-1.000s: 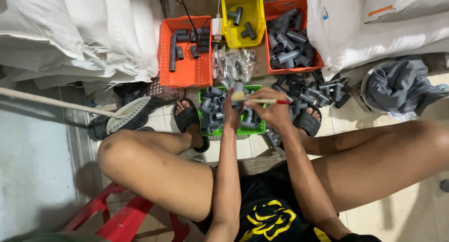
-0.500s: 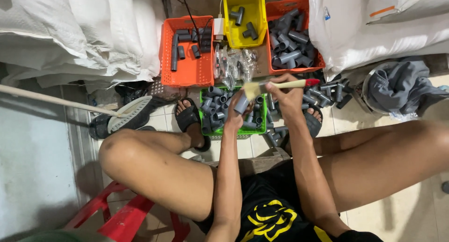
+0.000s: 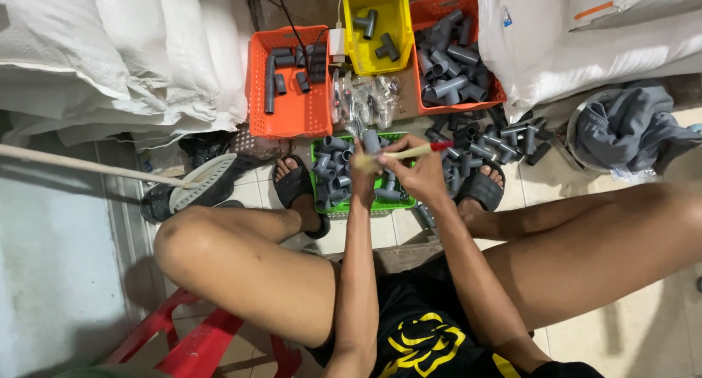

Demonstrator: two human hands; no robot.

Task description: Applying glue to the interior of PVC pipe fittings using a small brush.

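Over the green basket point(image 3: 333, 206) on the floor, between the person's sandalled feet, both hands meet at working height. The left hand point(image 3: 363, 175) is closed around a short grey pipe fitting point(image 3: 371, 140), holding it upright with its open end turned toward the other hand. The right hand point(image 3: 423, 175) is clamped on a small brush point(image 3: 398, 154) with a pale handle and red tip, laid crosswise so its bristle end rests at the fitting's mouth; that seems to be why the fitting is lifted clear of the basket, where the brush can reach it.

The basket sits close in, within easy reach, and holds more grey fittings. Along the far edge of the floor space stand an orange crate point(image 3: 289, 111) with a few fittings, a yellow bin point(image 3: 380, 45) with several tees, and a second orange crate point(image 3: 457, 56) heaped full. A loose pile of fittings point(image 3: 504, 140) lies by the right foot. White sacks point(image 3: 117, 49) are stacked at the left, and a red stool point(image 3: 186, 341) shows beneath the person.
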